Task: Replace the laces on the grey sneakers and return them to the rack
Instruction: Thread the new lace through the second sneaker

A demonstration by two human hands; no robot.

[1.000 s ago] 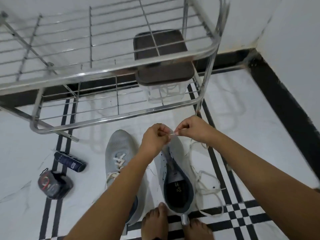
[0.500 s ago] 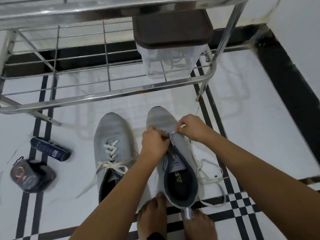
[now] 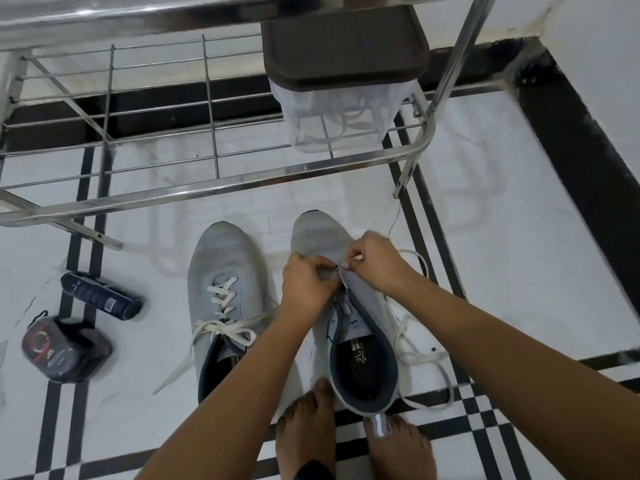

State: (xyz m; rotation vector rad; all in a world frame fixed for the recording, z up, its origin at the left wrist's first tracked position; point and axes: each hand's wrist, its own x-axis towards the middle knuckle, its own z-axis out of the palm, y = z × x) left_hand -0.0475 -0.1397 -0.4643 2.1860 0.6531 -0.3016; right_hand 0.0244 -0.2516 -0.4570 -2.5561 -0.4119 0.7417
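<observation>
Two grey sneakers stand side by side on the tiled floor. The left sneaker (image 3: 225, 271) is laced with a cream lace, its ends loose. The right sneaker (image 3: 360, 341) has an open throat. My left hand (image 3: 308, 282) grips the right sneaker's upper near the front eyelets. My right hand (image 3: 374, 265) pinches the tip of a white lace (image 3: 422, 358) at the same spot; the rest of the lace lies in loops on the floor to the right of the shoe. The steel rack (image 3: 214, 185) stands just beyond the shoes.
A clear box with a brown lid (image 3: 343, 60) holding laces sits on the rack's lower shelf. A dark can (image 3: 100, 296) and a dark pouch (image 3: 62, 351) lie on the floor at left. My bare feet (image 3: 353, 441) stand behind the right sneaker. White walls meet at the right.
The view has tilted down and closer. Both hands lowered from above the right sneaker onto its front eyelets, the right hand still pinching the lace tip.
</observation>
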